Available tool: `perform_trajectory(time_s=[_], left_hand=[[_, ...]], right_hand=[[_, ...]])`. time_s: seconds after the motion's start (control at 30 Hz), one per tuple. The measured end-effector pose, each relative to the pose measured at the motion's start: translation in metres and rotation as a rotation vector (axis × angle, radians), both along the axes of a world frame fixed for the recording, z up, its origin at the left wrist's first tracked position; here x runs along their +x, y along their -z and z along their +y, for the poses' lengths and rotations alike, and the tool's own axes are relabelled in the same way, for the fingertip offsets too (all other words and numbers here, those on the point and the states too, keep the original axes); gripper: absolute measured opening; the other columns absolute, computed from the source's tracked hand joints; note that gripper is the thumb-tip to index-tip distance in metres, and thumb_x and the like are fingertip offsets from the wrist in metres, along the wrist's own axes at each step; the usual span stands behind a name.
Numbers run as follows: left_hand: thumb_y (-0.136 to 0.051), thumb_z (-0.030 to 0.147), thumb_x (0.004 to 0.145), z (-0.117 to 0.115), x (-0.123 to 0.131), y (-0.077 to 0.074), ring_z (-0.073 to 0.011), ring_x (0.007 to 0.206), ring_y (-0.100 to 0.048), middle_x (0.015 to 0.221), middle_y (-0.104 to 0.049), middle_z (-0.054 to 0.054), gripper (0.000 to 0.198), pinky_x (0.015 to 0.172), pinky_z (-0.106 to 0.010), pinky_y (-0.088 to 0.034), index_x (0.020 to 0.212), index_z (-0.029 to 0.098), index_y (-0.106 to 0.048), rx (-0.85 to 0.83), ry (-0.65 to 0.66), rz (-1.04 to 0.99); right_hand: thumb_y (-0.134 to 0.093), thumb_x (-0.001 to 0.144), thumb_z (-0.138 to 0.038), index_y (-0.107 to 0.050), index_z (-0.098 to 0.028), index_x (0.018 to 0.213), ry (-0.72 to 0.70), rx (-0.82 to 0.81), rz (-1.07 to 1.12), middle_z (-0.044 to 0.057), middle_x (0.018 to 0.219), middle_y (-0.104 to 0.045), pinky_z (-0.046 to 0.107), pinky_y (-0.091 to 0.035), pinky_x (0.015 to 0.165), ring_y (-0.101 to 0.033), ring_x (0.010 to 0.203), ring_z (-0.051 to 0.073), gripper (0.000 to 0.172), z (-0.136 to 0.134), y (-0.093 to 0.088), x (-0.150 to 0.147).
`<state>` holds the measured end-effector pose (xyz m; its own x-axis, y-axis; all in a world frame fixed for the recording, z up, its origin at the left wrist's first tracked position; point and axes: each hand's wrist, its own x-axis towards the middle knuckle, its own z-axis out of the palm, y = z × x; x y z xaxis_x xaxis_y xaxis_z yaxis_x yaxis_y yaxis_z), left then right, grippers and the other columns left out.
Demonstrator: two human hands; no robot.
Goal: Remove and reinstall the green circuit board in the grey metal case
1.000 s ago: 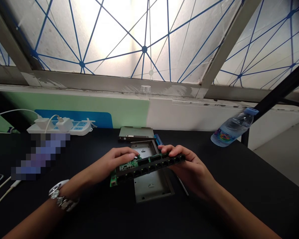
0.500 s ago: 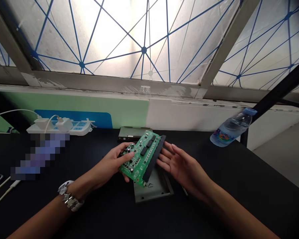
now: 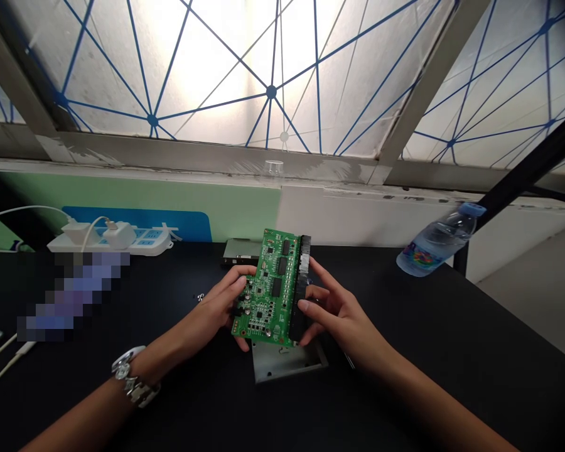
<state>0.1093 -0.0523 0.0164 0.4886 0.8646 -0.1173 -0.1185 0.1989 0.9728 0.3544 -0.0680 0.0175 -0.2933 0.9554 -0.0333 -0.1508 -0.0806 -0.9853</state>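
Observation:
A green circuit board with dark chips is held up over the table, its component side towards me. Along its right edge runs a long black connector strip. My left hand grips the board's left edge, thumb on the front and fingers behind. On the other side, my right hand holds the connector strip between its thumb and fingers. Below the board lies a grey metal cover, partly hidden by it. A second flat metal case sits behind the board, near the wall.
Some small screws lie left of my left hand. A thin metal tool is partly under my right hand. A water bottle leans at the back right. A white power strip with plugs is at the back left.
The circuit board has turned more upright and faces me more squarely. My right hand, open beside the connector strip before, has closed on it. The left hand keeps its hold.

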Motion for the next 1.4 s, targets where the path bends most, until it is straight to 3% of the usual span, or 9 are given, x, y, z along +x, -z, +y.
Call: perform_trajectory(time_s=[0.3,0.47,0.67,0.9,1.03,1.13,1.27,1.33,1.4], left_hand=[[-0.053,0.047,0.103,-0.004,0.001,-0.003,-0.0271,0.091,-0.072,0.127,-0.064,-0.014,0.05,0.055,-0.033,-0.066,0.15,0.03,-0.048,-0.033,0.042,-0.12],[-0.061,0.042,0.1,-0.011,0.005,-0.004,-0.0266,0.097,-0.072,0.143,-0.056,-0.011,0.05,0.058,-0.031,-0.066,0.149,0.038,-0.053,0.116,0.092,-0.1],[-0.061,0.04,0.1,-0.024,0.011,-0.014,-0.0185,0.085,-0.068,0.136,-0.055,-0.01,0.05,0.061,-0.028,-0.064,0.15,0.042,-0.054,0.221,0.136,0.034],[-0.056,0.042,0.103,-0.032,0.016,-0.006,-0.0142,0.079,-0.056,0.126,-0.049,-0.008,0.048,0.056,-0.024,-0.058,0.15,0.045,-0.051,0.313,0.168,0.14],[-0.056,0.042,0.102,-0.032,0.017,-0.005,-0.0182,0.088,-0.058,0.118,-0.053,-0.007,0.048,0.059,-0.025,-0.057,0.15,0.039,-0.048,0.342,0.111,0.098],[-0.057,0.047,0.102,-0.028,0.017,-0.005,-0.0219,0.096,-0.06,0.116,-0.057,-0.007,0.048,0.066,-0.029,-0.058,0.147,0.036,-0.048,0.337,0.066,0.113],[-0.048,0.045,0.106,-0.02,0.013,0.001,-0.0258,0.122,-0.055,0.135,-0.056,-0.007,0.035,0.099,-0.04,-0.05,0.139,0.034,-0.054,0.48,-0.024,0.305],[-0.047,0.039,0.106,-0.016,0.01,0.005,-0.0248,0.117,-0.058,0.129,-0.059,-0.007,0.028,0.098,-0.04,-0.047,0.13,0.03,-0.06,0.587,-0.006,0.451],[-0.048,0.033,0.105,-0.015,0.008,0.008,-0.0222,0.1,-0.062,0.114,-0.064,-0.007,0.021,0.083,-0.035,-0.049,0.117,0.025,-0.064,0.656,0.064,0.568]], right_hand=[[-0.076,0.09,-0.03,-0.035,-0.034,0.162,0.033,0.036,-0.013,0.002,0.093,-0.07,0.031,-0.066,0.056,-0.064,0.074,0.017,0.082,0.002,0.002,0.0],[-0.078,0.088,-0.033,-0.036,-0.032,0.161,0.025,0.047,-0.043,0.005,0.109,-0.073,0.031,-0.065,0.056,-0.067,0.081,0.019,0.085,0.0,0.002,-0.003],[-0.079,0.088,-0.037,-0.048,-0.033,0.155,-0.007,0.038,-0.034,0.008,0.118,-0.075,0.032,-0.064,0.064,-0.071,0.089,0.022,0.074,-0.008,-0.006,-0.009],[-0.087,0.077,-0.026,-0.074,-0.026,0.121,-0.075,0.073,-0.046,0.003,0.09,-0.076,0.027,-0.056,0.061,-0.068,0.067,0.016,0.046,-0.015,-0.017,-0.012],[-0.081,0.08,-0.021,-0.075,-0.023,0.114,-0.083,0.057,-0.049,0.006,0.11,-0.075,0.028,-0.057,0.066,-0.07,0.076,0.016,0.036,-0.014,-0.015,-0.008],[-0.08,0.081,-0.021,-0.073,-0.024,0.119,-0.076,0.063,-0.053,0.007,0.116,-0.074,0.028,-0.057,0.069,-0.071,0.082,0.017,0.038,-0.014,-0.015,-0.009],[-0.08,0.082,-0.026,-0.067,-0.025,0.131,-0.058,0.025,-0.054,0.008,0.116,-0.073,0.028,-0.057,0.068,-0.072,0.088,0.019,0.051,-0.014,-0.018,-0.01],[-0.081,0.081,-0.026,-0.064,-0.025,0.136,-0.045,0.0,-0.07,0.009,0.116,-0.073,0.029,-0.057,0.066,-0.073,0.088,0.021,0.058,-0.013,-0.017,-0.009],[-0.08,0.081,-0.027,-0.061,-0.025,0.14,-0.029,-0.008,-0.086,0.01,0.117,-0.072,0.029,-0.057,0.063,-0.073,0.087,0.021,0.062,-0.011,-0.015,-0.006]])
